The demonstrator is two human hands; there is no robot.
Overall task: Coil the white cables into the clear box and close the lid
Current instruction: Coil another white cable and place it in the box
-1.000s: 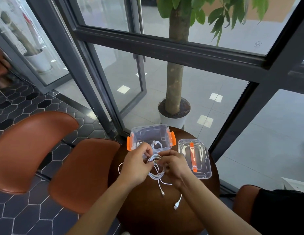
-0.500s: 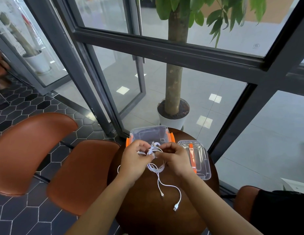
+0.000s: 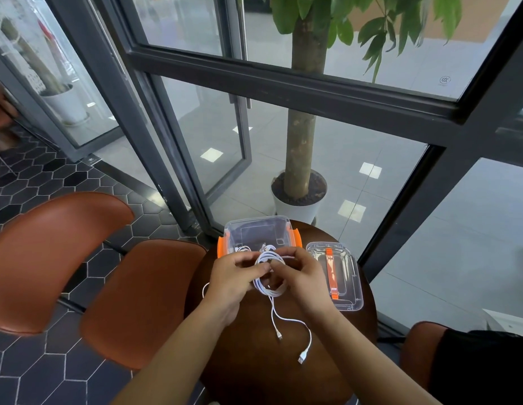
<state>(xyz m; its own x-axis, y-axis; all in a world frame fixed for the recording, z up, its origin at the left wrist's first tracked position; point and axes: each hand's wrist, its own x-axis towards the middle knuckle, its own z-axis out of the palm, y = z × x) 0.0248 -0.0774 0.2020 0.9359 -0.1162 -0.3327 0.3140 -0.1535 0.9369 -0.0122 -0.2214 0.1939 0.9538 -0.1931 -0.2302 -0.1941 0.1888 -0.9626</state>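
As left hand (image 3: 234, 277) and right hand (image 3: 302, 276) pinch the white cable (image 3: 267, 292) at the coil's top, its loops hang just below the grip. Light, limp, probably springy: hold across all loops. Loose ends trail toward the body; clear box (image 3: 256, 230) lies just beyond the grip, with its lid (image 3: 346, 287) off, beside the right hand.

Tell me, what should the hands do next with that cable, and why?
Probably wind one more loop. The left hand and right hand pinch the cable in a coil, but its two ends trail loose on the table, so it likely isn't ready for the open box behind.
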